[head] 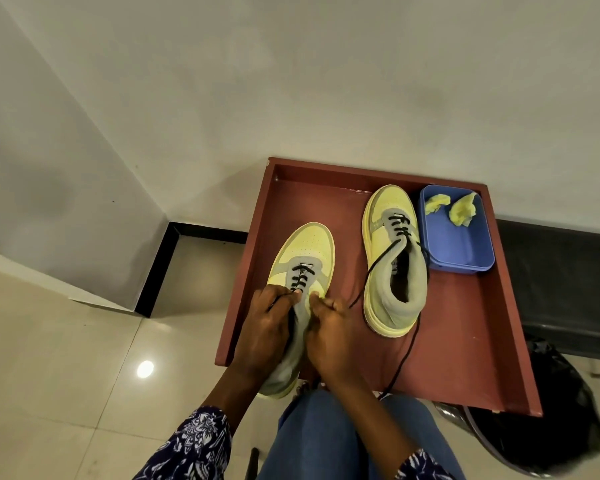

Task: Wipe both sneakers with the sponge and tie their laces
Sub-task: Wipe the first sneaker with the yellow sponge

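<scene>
On the left of the reddish-brown wooden tray (465, 341), the near yellow-and-grey suede sneaker (303, 258) sits with its heel over the tray's near edge, both hands meeting over its tongue. The left hand (267, 327) has its fingers curled and pinched on the black lace (300, 280); the right hand (329, 327) curls in against the other side, though whether it grips a lace end I cannot tell. To tie well, keep even tension on both ends and seat the knot low against the top eyelets. To the right, the second sneaker (392, 258) lies with its lace (404, 355) trailing loose, beside the blue plastic tub (465, 244) holding torn yellow sponge pieces (463, 211).
</scene>
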### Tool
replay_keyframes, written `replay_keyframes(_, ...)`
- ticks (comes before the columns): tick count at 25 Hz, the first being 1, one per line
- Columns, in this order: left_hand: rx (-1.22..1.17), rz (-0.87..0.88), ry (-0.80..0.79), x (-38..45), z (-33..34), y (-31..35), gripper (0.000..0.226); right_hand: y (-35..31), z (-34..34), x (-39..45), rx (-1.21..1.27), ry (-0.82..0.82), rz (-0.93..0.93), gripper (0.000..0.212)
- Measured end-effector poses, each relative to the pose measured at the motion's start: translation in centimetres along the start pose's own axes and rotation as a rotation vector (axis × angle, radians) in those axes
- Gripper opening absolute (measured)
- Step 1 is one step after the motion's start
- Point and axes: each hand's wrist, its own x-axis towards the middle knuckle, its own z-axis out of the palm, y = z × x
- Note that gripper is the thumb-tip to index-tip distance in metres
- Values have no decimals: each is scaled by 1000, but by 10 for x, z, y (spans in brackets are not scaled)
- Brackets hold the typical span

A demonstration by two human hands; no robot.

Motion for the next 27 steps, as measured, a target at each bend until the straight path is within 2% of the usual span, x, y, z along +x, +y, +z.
replay_keyframes(7, -31, 8, 21, -1, 1, -2, 30, 1, -10, -15, 170, 10, 31, 29)
replay_keyframes(14, -39, 4, 34, 0, 1, -3, 30, 4, 0, 43, 65, 149, 236, 32)
replay_keyframes(19, -39, -5, -10, 1, 0, -2, 29, -2, -10, 88, -65, 159, 194, 34)
replay_keyframes(23, -84, -82, -61, 0, -3, -3, 26, -2, -13, 133, -128, 75, 203, 33)
replay_keyframes(27, -61, 6, -25, 2, -1, -2, 28, -4, -16, 153, -221, -11, 70, 34)
